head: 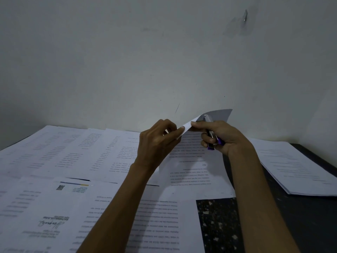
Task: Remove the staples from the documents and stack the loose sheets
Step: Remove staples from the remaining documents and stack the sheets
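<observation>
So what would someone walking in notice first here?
The two hands at centre: the left hand pinches the lifted corner of a document while the right hand grips a purple staple remover at it. Beyond them, printed sheets cover the left of the table, and a neat stack lies far right.

Dark table (pixel 310 216), flecked with pale spots where bare, set against a pale wall (pixel 127 70). A thick stack of printed sheets (pixel 295 167) lies at the right end. Left of the stack, across a strip of bare tabletop, a printed document (pixel 191 172) rests with its near part flat on the table. Further left of the stack, a row of overlapping loose sheets (pixel 63 150) runs along the wall. Left of the stack and nearer the viewer, more overlapping pages (pixel 155 216) cover the surface; one bears a signature (pixel 51 224).
</observation>
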